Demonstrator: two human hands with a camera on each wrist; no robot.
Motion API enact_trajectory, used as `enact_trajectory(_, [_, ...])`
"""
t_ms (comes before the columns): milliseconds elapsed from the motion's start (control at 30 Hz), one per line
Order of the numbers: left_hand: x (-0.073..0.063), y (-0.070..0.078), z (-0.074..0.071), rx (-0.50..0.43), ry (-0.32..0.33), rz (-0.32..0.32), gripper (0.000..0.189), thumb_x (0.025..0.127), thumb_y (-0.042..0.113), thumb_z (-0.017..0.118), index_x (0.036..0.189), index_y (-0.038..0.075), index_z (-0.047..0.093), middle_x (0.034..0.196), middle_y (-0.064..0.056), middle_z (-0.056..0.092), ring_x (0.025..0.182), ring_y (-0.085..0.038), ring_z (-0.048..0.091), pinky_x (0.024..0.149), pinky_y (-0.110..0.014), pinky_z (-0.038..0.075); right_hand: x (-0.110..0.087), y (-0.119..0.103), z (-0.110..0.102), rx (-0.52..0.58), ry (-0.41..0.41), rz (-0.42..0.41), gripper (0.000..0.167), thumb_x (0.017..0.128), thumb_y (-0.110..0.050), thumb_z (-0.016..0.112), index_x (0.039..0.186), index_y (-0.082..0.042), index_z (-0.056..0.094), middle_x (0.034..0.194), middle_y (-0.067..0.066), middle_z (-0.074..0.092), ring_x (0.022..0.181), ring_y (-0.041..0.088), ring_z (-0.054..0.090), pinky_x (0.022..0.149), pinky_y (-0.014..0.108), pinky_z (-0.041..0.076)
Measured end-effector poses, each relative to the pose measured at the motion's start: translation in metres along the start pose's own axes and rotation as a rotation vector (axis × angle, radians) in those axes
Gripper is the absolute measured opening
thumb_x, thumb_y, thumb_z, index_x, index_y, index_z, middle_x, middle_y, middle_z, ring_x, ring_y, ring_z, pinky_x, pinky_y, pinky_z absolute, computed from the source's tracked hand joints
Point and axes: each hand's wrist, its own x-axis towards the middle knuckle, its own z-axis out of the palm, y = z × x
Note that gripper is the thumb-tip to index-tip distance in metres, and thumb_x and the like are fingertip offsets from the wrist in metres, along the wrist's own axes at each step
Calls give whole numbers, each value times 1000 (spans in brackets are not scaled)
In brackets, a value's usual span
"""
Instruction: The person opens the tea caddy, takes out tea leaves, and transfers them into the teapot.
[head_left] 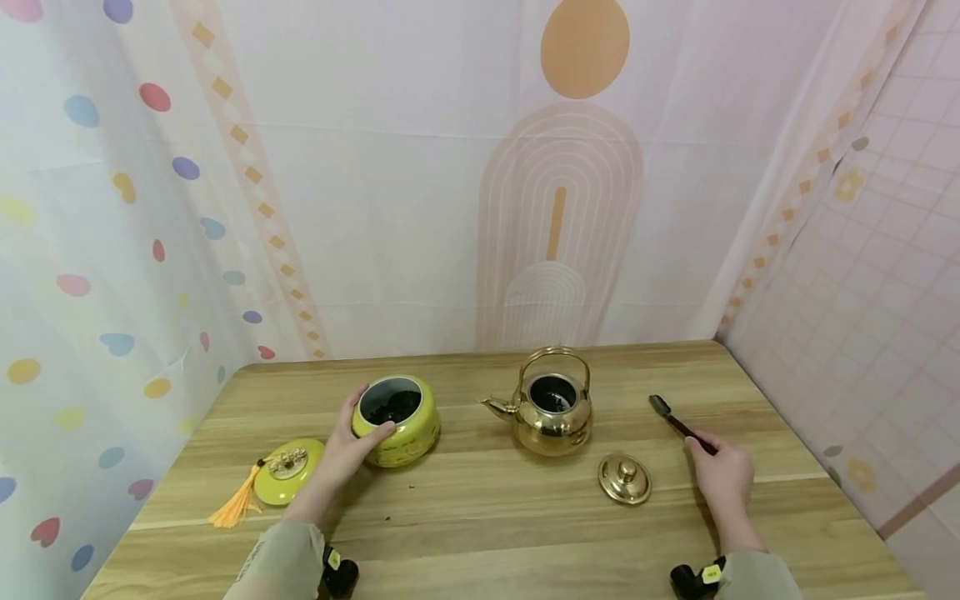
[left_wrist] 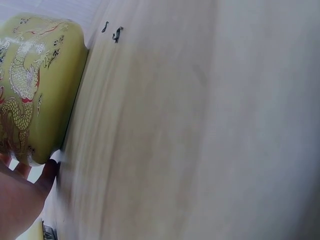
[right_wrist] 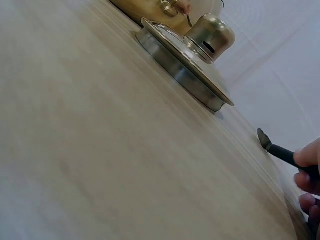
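In the head view my left hand (head_left: 355,447) holds a yellow-green ceramic tea jar (head_left: 408,443) by its left side, the thumb near the rim. Dark, leaf-like pieces lie inside the jar, and its wall carries a dragon pattern (left_wrist: 24,80) in the left wrist view. On the right, my right hand (head_left: 722,473) pinches the handle of a small black scoop (head_left: 672,418), its head pointing up and left. A shiny gold teapot (head_left: 552,432) stands uncovered between the hands, with dark bits inside. Its gold lid (head_left: 625,480) lies on the table, knob up.
The jar's yellow-green lid (head_left: 279,493), with an orange tassel (head_left: 236,502), lies left of my left forearm. Tiny dark bits (left_wrist: 117,34) are on the wooden table (head_left: 510,525). Patterned curtains (head_left: 405,233) rise behind the table and at both sides.
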Motion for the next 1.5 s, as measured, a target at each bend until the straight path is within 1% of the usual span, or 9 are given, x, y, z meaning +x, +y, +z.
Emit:
enact_trajectory(100, [0,0,0,-1,-2,-3,87,89,26,71,155,14,16,156,-21,19,143,-39,14,113,-56,12,0,1,-1,-77,-28,-27,28,90,-17,67,104,7,71,105,26,67,97,45,61,79,53,47])
enact_trajectory(233, [0,0,-1,11,-3,-18,88,90,27,71,156,16,14,156,-21,17,143,-40,14,113,-57,11,-1,1,-3,-142,-78,-21,29,88,-23,70,100,3,72,94,19,70,84,38,63,64,44,47])
enact_trajectory(400, [0,1,0,32,1,-23,88,90,29,71,156,17,14,156,-21,18,142,-40,15,112,-58,11,-1,3,-4,-179,-136,-14,31,86,-28,71,101,-1,73,95,16,71,83,33,64,59,38,46])
enact_trajectory(600, [-1,2,0,32,2,-11,88,89,28,71,156,15,14,156,-22,19,142,-41,15,112,-59,12,0,4,-5,-193,-182,-11,35,86,-31,69,102,0,71,94,15,70,82,29,63,58,35,44])
enact_trajectory(800, [0,2,0,13,0,-7,88,89,27,71,156,16,15,155,-22,21,141,-41,17,112,-58,12,1,2,-6,-193,-214,0,39,88,-33,68,106,1,70,98,17,69,86,31,63,61,37,46])
enact_trajectory(1200, [0,1,-3,25,-23,13,88,89,25,72,155,9,14,154,-23,21,141,-42,18,112,-57,14,-1,2,-4,-185,-204,-14,38,87,-32,68,105,1,70,97,18,69,85,32,63,63,38,46])
enact_trajectory(1233, [-2,7,-3,24,-27,7,89,89,24,72,155,8,15,154,-24,21,141,-42,19,112,-58,14,-1,2,-4,-182,-207,-14,38,87,-32,68,105,2,70,97,18,68,85,32,63,63,39,45])
enact_trajectory(1367, [-2,11,-6,85,-23,22,91,87,27,74,155,9,16,154,-24,21,140,-43,19,111,-60,15,-1,2,-4,-171,-205,-12,40,88,-34,67,106,2,70,97,18,69,86,32,63,64,40,46])
enact_trajectory(1500, [0,16,-8,178,-8,99,93,83,30,78,154,11,21,153,-24,23,139,-43,21,108,-63,19,-1,3,-4,-156,-185,4,42,91,-37,64,107,1,70,95,15,68,85,30,62,66,39,46])
